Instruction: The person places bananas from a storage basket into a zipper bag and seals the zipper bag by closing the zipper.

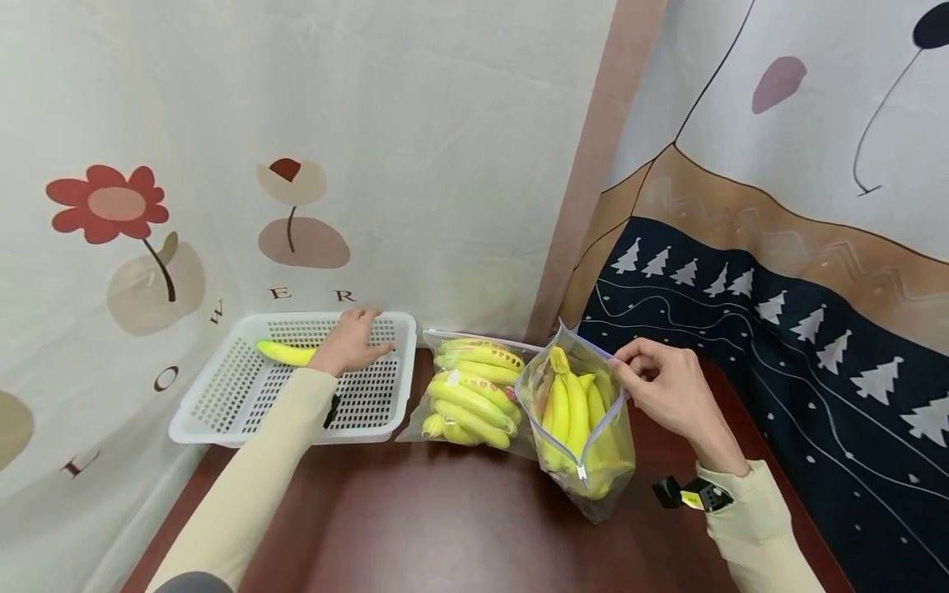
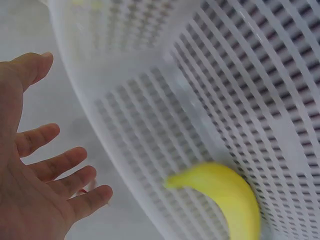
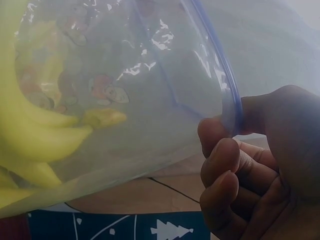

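Note:
My right hand [image 1: 663,383] pinches the purple rim of a clear zip bag [image 1: 619,486] between thumb and finger. Several bananas [image 1: 574,412] stand inside this bag, whose mouth gapes and whose zip slider hangs at the front. In the right wrist view the fingertips [image 3: 222,155] grip the purple zip edge. Over the white plastic basket [image 1: 404,395] my left hand [image 1: 352,342] hovers with spread fingers, holding nothing. A single banana [image 2: 232,195] lies in the basket, partly behind the left arm in the head view.
Between the basket and the open bag lies another zip bag [image 1: 415,424] full of bananas. Everything rests on a dark red table [image 1: 445,527]. Printed cloth curtains [image 1: 445,165] hang close behind and at the right.

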`<state>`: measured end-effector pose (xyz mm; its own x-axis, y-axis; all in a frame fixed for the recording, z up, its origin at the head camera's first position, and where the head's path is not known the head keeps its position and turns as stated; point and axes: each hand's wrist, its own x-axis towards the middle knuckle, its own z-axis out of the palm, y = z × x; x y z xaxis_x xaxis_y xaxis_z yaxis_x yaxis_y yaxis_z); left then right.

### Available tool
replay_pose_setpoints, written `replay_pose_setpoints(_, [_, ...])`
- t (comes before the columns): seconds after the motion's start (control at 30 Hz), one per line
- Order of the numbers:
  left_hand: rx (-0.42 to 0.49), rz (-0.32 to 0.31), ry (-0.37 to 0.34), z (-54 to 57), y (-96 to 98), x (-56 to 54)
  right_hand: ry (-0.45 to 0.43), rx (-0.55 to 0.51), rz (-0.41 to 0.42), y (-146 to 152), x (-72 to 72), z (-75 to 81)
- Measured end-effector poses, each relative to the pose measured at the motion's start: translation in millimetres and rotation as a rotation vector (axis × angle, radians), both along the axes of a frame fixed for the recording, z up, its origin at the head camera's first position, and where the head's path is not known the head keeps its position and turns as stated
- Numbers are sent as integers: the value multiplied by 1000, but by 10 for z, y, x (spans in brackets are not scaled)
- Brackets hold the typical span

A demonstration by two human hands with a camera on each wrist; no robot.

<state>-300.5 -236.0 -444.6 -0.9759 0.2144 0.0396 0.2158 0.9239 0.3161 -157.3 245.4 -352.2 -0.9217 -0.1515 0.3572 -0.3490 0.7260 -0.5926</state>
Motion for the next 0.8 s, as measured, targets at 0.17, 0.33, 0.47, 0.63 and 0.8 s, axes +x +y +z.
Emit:
replay_pose_setpoints(0.17, [-71,74,-22,-73,-265,-49,16,4,5,1,5,3])
replay_pose_setpoints(0.33, [-167,137,-56,-116,-483,-33,30,10,18,-1,4,3])
replay_pose_setpoints(0.47, [-196,194,-91,-148,-631,-24,29,10,17,10,11,-3])
replay_pose_setpoints(0.63, [-249,236,-156,-203,-763,-61,32,9,18,25,13,-7])
replay_pose_setpoints(0.8, [-307,245,-231,-242,-851,-143,34,12,20,28,16,-2])
